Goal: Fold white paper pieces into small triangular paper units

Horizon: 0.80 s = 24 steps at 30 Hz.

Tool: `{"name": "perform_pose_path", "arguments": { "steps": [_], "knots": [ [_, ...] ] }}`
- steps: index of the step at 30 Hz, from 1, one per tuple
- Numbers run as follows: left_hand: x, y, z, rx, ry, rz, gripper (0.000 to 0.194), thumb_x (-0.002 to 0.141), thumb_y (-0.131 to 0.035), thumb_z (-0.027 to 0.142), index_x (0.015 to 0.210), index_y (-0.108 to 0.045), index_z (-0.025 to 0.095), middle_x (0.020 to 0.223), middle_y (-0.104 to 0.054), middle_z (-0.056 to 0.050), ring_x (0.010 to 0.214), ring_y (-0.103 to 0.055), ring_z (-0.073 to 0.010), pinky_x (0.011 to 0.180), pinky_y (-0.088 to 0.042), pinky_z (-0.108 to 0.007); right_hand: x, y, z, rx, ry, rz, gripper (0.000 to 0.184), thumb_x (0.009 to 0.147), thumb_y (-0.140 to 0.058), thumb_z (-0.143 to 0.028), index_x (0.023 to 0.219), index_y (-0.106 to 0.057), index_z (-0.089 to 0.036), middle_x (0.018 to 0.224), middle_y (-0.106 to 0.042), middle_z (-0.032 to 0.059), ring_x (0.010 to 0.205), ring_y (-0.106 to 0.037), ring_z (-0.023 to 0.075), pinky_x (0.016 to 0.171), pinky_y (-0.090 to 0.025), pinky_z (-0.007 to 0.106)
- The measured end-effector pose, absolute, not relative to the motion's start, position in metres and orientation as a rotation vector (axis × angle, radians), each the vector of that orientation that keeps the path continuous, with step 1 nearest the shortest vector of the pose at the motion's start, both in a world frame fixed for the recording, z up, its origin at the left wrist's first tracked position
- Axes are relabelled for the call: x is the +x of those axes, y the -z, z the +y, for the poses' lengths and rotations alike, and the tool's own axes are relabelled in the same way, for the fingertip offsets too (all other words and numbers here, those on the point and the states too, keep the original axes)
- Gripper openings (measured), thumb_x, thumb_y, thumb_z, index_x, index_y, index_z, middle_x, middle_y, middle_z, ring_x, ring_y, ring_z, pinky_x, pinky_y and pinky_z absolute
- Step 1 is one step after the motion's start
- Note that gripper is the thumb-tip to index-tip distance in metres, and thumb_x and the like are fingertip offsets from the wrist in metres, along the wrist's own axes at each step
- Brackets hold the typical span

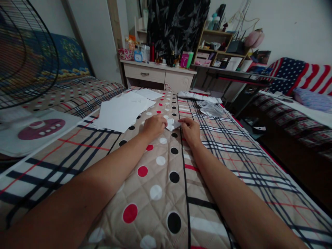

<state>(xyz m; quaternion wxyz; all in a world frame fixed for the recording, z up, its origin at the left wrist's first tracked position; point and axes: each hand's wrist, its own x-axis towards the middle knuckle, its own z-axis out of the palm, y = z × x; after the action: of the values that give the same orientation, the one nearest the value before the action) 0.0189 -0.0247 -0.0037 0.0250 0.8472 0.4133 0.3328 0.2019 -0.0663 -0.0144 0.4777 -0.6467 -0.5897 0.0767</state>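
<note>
A small folded piece of white paper [172, 125] lies on the bedspread in front of me, between my two hands. My left hand [155, 126] has its fingers curled on the paper's left edge. On the opposite side, my right hand [191, 130] pinches the right corner with thumb and forefinger. Beyond my left hand is a loose stack of white paper sheets [119, 111]. A pile of thin, greyish folded pieces [211, 108] lies beyond my right hand, with a long white strip-like bundle [198, 97] just behind it.
The quilted bedspread [155, 176] has dots and plaid. At left stands a fan [23, 55] over its control base [41, 128]. A drawer cabinet [145, 73] with bottles is at the far end, beside a small shelf [215, 52]. Another bed [298, 107] is at right.
</note>
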Motion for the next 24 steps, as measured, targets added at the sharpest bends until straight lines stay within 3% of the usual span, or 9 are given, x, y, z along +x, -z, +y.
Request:
{"name": "perform_pose_path", "arguments": {
  "steps": [3,7,15,24],
  "knots": [
    [0.019,0.001,-0.031,2.755,-0.925,1.287,0.019,0.078,-0.055,0.019,0.080,-0.074,0.022,0.092,-0.070,-0.007,0.091,-0.064,-0.0264,0.076,-0.050,-0.037,0.203,0.013,-0.069,-1.545,-0.195,-1.540,0.024,0.075,-0.061,-0.029,0.094,-0.075,-0.023,0.092,-0.072,0.0032,0.074,-0.063,0.0187,0.071,-0.049,0.031],
    [0.015,0.000,-0.033,2.876,-0.837,1.283,0.017,0.075,-0.064,0.031,0.088,-0.072,0.023,0.103,-0.067,-0.008,0.098,-0.060,-0.0296,0.078,-0.049,-0.040,0.205,0.012,-0.072,-1.522,-0.128,-1.678,0.029,0.073,-0.071,-0.030,0.102,-0.074,-0.025,0.105,-0.068,0.0036,0.077,-0.063,0.0167,0.071,-0.049,0.030],
    [0.006,0.002,-0.021,2.874,-0.788,1.423,0.022,0.080,-0.065,0.027,0.100,-0.073,0.027,0.114,-0.064,-0.009,0.106,-0.057,-0.0309,0.086,-0.045,-0.045,0.216,0.008,-0.072,-1.756,0.073,-1.803,0.014,0.080,-0.066,-0.023,0.088,-0.078,-0.026,0.096,-0.070,0.0046,0.084,-0.064,0.0212,0.068,-0.044,0.030],
    [0.008,0.004,-0.016,2.885,-0.888,1.289,0.015,0.075,-0.077,0.034,0.085,-0.076,0.023,0.113,-0.067,-0.009,0.109,-0.056,-0.0314,0.093,-0.042,-0.046,0.215,0.010,-0.067,-1.587,0.014,-1.825,0.005,0.077,-0.070,-0.021,0.080,-0.074,-0.020,0.092,-0.070,0.0049,0.086,-0.064,0.0202,0.076,-0.046,0.031]
  ]
}}
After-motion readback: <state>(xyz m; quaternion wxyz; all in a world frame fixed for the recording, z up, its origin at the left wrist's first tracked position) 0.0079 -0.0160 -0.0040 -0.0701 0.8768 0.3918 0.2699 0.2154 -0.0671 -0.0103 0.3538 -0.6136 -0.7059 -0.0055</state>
